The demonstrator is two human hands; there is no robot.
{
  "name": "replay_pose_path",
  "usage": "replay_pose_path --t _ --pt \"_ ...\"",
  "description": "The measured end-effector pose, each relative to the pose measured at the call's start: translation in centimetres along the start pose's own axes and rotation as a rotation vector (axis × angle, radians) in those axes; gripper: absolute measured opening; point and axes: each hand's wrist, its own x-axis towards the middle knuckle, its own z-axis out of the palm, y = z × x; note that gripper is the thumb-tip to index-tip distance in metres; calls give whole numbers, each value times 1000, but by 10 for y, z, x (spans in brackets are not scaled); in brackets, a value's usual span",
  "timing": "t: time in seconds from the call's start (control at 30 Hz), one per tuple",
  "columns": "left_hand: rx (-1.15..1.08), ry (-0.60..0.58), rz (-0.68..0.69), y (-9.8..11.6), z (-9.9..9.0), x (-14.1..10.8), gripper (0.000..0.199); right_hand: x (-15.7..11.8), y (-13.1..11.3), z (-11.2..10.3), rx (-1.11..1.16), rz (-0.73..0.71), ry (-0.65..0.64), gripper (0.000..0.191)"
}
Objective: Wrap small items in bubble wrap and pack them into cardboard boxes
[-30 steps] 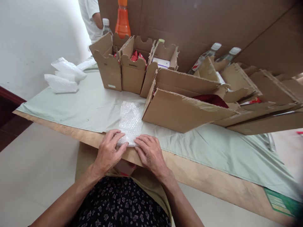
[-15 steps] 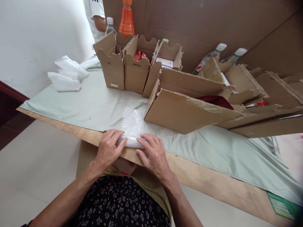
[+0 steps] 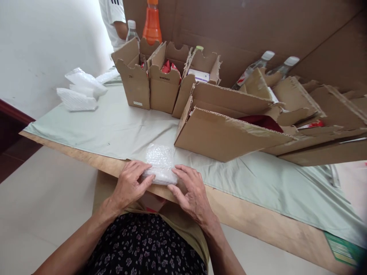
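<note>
A piece of clear bubble wrap (image 3: 159, 157) lies at the table's front edge, its near end folded into a thick, flattened roll. My left hand (image 3: 132, 183) holds the left end of this roll between thumb and fingers. At the right end, my right hand (image 3: 190, 191) has its thumb and fingers spread, with the fingertips touching the wrap's edge. Whether anything is inside the folded part cannot be made out.
Cut cardboard boxes (image 3: 229, 137) stand behind and to the right, holding red items. White wrapped packets (image 3: 78, 98) lie at the left. Behind the boxes are an orange bottle (image 3: 152, 25) and clear bottles. A person's white sleeve (image 3: 117, 11) shows at the back.
The wrap's folded near end has become wider and flatter, and the flat part beyond it shorter. My right hand has shifted slightly right and its fingers have loosened.
</note>
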Motion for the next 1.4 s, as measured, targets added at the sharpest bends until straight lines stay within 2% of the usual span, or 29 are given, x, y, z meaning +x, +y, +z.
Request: replay_pose_path --t 0.1,0.2,0.33,0.43,0.6,0.7,0.77,0.87,1.0,1.07,1.17,1.23,1.3,1.37,1.4 --pt "52 20 -59 -5 6 9 19 2 0 7 -50 -36 -38 36" --pt "51 59 -93 -3 6 10 25 8 2 12 -17 30 -22 26" --pt "10 52 -20 5 0 -2 34 13 5 10 74 151 -17 25" --pt "-24 10 21 7 -1 -7 28 12 5 8 97 176 -46 24" --pt "42 21 -14 0 9 2 16 8 1 7 -17 103 60 27" --pt "95 36 -46 -4 13 10 17 7 0 10 -81 8 -2 35" --pt "87 70 -78 -3 13 9 21 8 3 14 -121 -4 -35 33" --pt "-33 106 -211 2 10 0 30 10 7 16 -55 80 12 25" --pt "-381 73 -503 14 6 -14 53 11 1 10 157 243 70 22" --pt "-564 24 -596 19 4 -15 66 10 -7 6 251 259 2 22" --pt "-715 -50 -699 26 2 -9 78 6 -15 1 368 254 -119 20" --pt "-792 -59 -728 30 2 -5 80 2 -14 -1 438 292 -85 28" --pt "-885 -75 -716 34 2 -2 82 -2 -11 -3 543 349 -35 49" --pt "-937 -136 -694 39 4 -1 83 -5 -7 -6 688 383 -72 67" --pt "-928 -163 -678 41 5 -1 81 -6 -6 -7 748 391 -112 67"
